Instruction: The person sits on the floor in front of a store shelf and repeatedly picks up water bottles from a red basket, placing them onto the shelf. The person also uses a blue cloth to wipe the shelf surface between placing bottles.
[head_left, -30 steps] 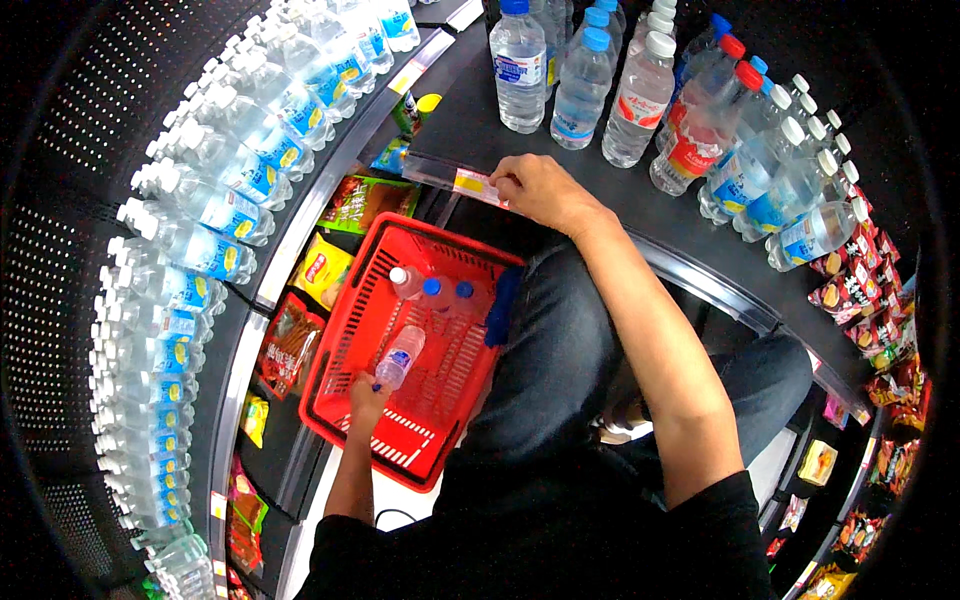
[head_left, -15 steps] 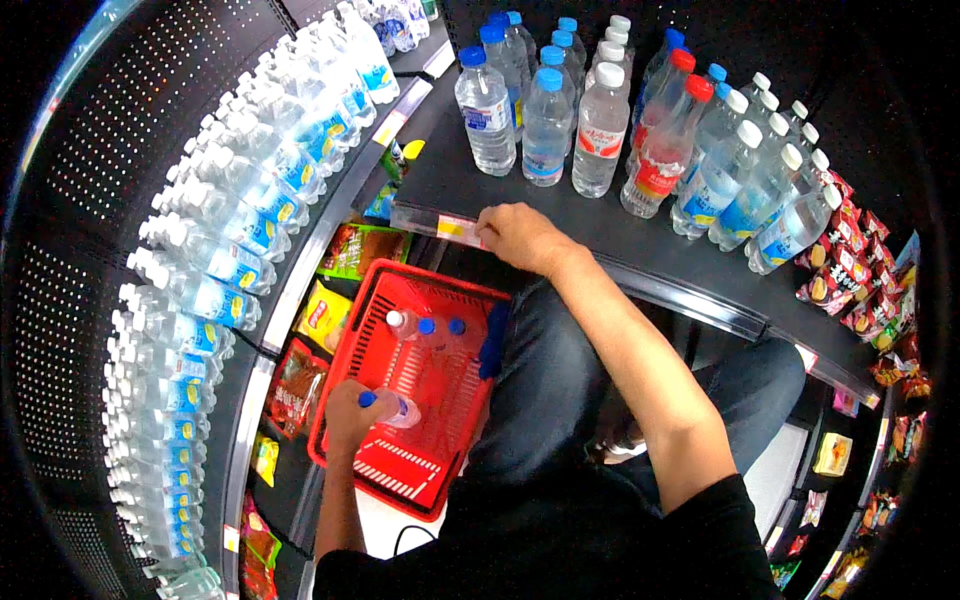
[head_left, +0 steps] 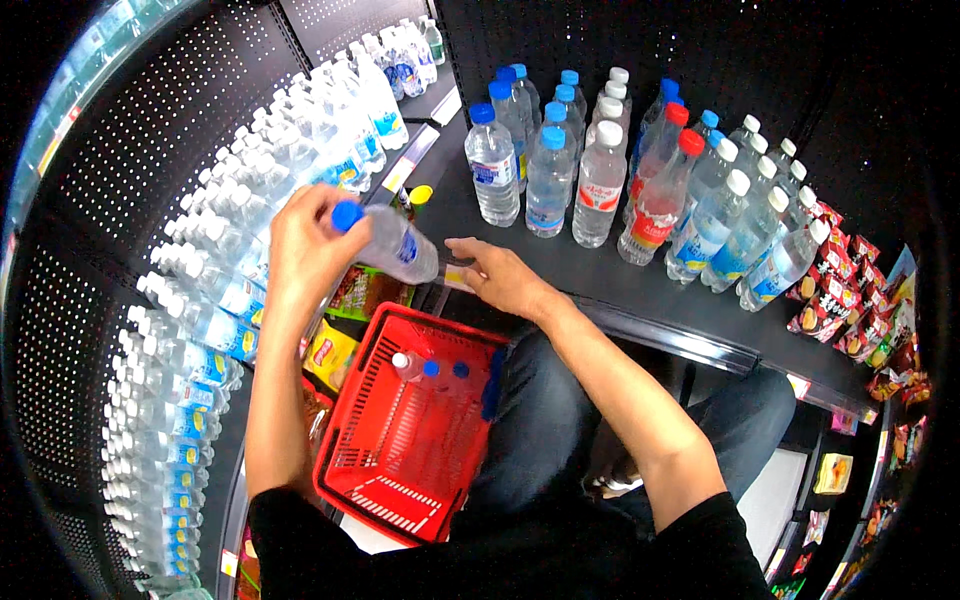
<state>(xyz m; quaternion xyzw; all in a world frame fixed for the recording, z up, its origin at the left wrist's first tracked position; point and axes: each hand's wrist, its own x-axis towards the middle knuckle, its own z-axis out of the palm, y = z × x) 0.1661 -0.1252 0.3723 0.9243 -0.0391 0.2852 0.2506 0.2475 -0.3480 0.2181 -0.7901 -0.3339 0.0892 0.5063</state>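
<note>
Bottle [head_left: 402, 248] | clear plastic, cylindrical, tilted | round blue cap [head_left: 347, 215] | left grip [head_left: 308, 242]

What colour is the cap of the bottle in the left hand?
The cap of that bottle is blue, seen best in the head view.

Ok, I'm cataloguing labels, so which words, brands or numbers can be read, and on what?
I don't copy out printed wording, but it shows here:
Blue-capped bottle in the left hand: blurred blue print.
White-capped bottle: large characters, red-and-white label.
Red-capped bottle: red label, small print.
Red snack bags: bold pale characters.
Shelf tag: too small.
Bottle rows at left: blue-and-yellow labels, too small.
</note>
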